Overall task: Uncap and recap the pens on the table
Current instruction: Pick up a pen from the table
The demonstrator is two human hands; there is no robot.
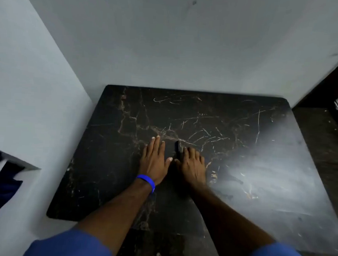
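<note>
Pen (178, 149) mid-table (106, 163), touching right hand (191, 166); edges well apart.

Two hands rest on a scratched black marble table (240, 171): left hand (155, 160) flat, right hand (191, 165) over a dark pen (178, 149).

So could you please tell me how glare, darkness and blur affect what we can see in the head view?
Head view: glare whitens the table on its right side; the dark pen at the right hand barely separates from the black top; frame edges look soft and bent.
</note>
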